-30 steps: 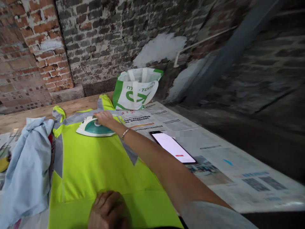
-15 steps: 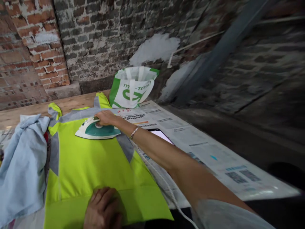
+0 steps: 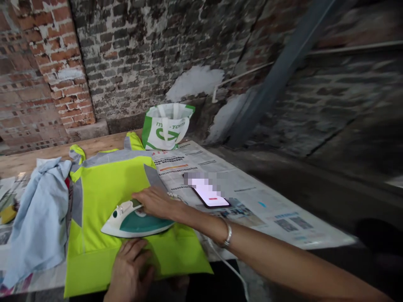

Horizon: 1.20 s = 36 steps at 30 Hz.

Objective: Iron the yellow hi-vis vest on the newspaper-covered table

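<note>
A neon yellow garment with grey bands (image 3: 107,188) lies flat on the table. On its near part sits a white and green iron (image 3: 135,220), nose pointing left. My right hand (image 3: 155,202) grips the iron's handle from the right. My left hand (image 3: 127,268) presses flat on the garment's near hem, just below the iron. The iron's white cord (image 3: 225,262) trails off the table's front edge under my right forearm.
A phone with a lit screen (image 3: 209,195) lies on newspapers (image 3: 252,201) right of the garment. A white and green bag (image 3: 166,126) stands at the back by the brick wall. A pale blue cloth (image 3: 40,218) is heaped at the left.
My right hand has pulled the iron from the garment's far shoulder area down toward me, to just above my left hand. The left hand stays pressed on the hem.
</note>
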Tool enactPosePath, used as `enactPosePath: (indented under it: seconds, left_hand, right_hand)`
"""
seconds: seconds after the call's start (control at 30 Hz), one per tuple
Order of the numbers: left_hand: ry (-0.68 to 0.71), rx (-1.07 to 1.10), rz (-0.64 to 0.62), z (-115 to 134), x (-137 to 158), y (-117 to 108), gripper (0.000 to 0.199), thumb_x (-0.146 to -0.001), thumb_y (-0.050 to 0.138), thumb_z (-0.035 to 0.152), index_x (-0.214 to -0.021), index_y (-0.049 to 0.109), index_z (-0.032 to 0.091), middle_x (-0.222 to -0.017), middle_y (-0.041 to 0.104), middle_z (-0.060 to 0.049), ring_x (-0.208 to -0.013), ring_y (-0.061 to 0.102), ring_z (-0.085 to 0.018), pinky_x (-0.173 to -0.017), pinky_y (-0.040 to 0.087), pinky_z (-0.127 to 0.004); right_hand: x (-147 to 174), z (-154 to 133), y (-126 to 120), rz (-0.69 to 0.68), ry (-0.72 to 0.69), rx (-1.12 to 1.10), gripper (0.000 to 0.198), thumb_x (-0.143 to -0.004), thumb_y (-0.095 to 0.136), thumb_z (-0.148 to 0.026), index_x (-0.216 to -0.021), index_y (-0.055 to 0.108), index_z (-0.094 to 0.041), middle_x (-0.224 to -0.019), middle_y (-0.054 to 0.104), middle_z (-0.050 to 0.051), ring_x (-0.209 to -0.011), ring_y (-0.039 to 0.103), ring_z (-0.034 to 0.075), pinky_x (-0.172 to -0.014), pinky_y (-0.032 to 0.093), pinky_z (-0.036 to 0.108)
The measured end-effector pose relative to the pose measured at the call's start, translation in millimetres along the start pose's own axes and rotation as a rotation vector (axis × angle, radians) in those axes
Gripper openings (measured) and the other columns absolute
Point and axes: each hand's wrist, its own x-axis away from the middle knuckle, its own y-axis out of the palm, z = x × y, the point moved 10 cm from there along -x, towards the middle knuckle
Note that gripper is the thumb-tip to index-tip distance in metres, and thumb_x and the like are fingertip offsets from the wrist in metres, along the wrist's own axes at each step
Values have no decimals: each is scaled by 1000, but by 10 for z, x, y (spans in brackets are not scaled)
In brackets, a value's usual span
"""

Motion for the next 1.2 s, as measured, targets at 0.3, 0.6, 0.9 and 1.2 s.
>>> enactPosePath:
  seconds: [0.3, 0.6, 0.9, 1.2]
  left_hand:
    - [-8, -20, 5, 25, -4, 11, 35, -82, 61, 11, -115, 66, 21, -125, 73, -10, -116, 69, -26, -97, 61, -47]
    - [21, 10, 49, 50, -35, -1, 34, -83, 59, 13, -116, 63, 21, -122, 74, -12, -112, 71, -27, -92, 62, -45]
    - [-11, 38, 24, 17, -21, 46, 32, -83, 59, 12, -113, 66, 21, -122, 73, -12, -114, 68, -27, -96, 59, -50]
    - [-26, 22, 0, 31, -19, -11, 31, -81, 65, 13, -111, 67, 21, -124, 72, -9, -112, 67, -26, -94, 60, -46]
  right_hand:
    - [-668, 327, -57, 148, 131, 64, 34, -96, 54, -29, -125, 67, -18, -112, 77, 17, -105, 73, 33, -81, 52, 37]
    - [-1727, 1041, -309, 320, 271, 71, 42, -100, 37, -20, -129, 65, -11, -124, 69, 23, -120, 62, 33, -98, 45, 42]
    - [-1756, 1122, -345, 204, 309, 49, 38, -91, 58, -26, -126, 70, -14, -125, 72, 20, -118, 65, 32, -94, 48, 36]
    - [-623, 309, -97, 59, 33, 43, 28, -91, 63, -32, -114, 75, -23, -110, 79, 12, -109, 72, 30, -83, 49, 33]
